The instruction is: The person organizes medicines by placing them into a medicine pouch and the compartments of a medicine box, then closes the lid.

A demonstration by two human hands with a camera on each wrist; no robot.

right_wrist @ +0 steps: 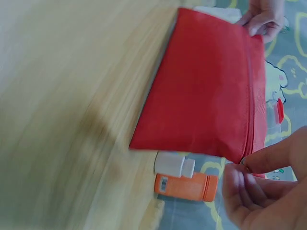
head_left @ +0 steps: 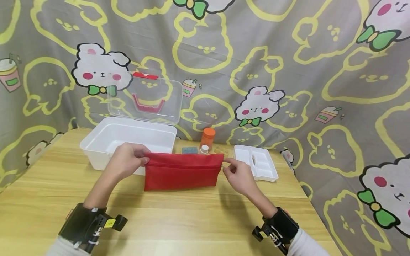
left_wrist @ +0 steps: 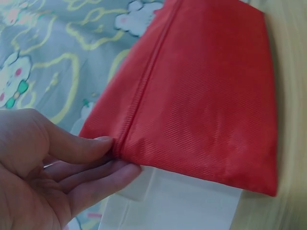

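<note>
A red zippered pouch [head_left: 182, 176] is held upright over the wooden table, its zipper running along the upper part. At the pouch's left end, my left hand [head_left: 128, 160] pinches the corner by the zipper between thumb and fingers, as the left wrist view shows. My right hand [head_left: 239, 175] is at the opposite end, where thumb and forefinger pinch the small zipper pull [right_wrist: 243, 163]. The zipper looks closed along its length. Whatever is inside the pouch is hidden.
Behind the pouch stands a white box [head_left: 105, 132] with its clear lid [head_left: 173, 96] raised. An orange bottle [head_left: 208, 138], a small white bottle [right_wrist: 169, 164] and a blue packet [head_left: 189, 150] are nearby. A white divided tray [head_left: 270, 169] lies at right.
</note>
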